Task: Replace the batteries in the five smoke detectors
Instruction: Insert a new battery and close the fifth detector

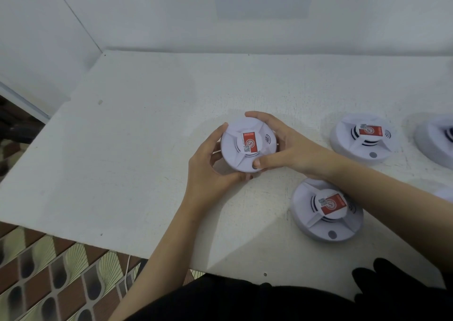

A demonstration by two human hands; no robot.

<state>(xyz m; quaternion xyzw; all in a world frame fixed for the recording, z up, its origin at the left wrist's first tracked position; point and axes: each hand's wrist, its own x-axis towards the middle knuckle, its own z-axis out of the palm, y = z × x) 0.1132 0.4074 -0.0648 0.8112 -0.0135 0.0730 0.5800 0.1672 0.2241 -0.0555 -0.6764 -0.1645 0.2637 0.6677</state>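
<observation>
So the person's got one smoke detector [247,146] held between both hands over a white table [137,163], about mid-table. It's face up, and the red sticker [250,144] with a little QR code sits in the middle of it.

The left hand [210,171] is wrapped round the detector's left rim, thumb up on the top edge and fingers curled underneath. The right hand [286,146] grips it from the other side, with fingers hooked over the far edge and the thumb pressed on the near edge. Both hands have a firm hold. I honestly can't tell if it's resting on the table or lifted just off it.

The rest of the stuff, going from that held detector:
- The second detector [362,139] lies flat to its right, past the right hand, with the same red sticker on it.
- The third detector [326,210] is to the right and closer to the person, partly under the right forearm.
- The fourth detector [436,139] is further right still, cut off by the edge of the view.
- A white sliver [445,194] sits low at that same edge. It might be another one, but it's too cropped to say.

Behind the held detector there's a plain white wall [220,14]. Off to its left and below table level you can see the patterned brown tile floor [49,271] with a thin white cable [127,271] lying on it.
</observation>
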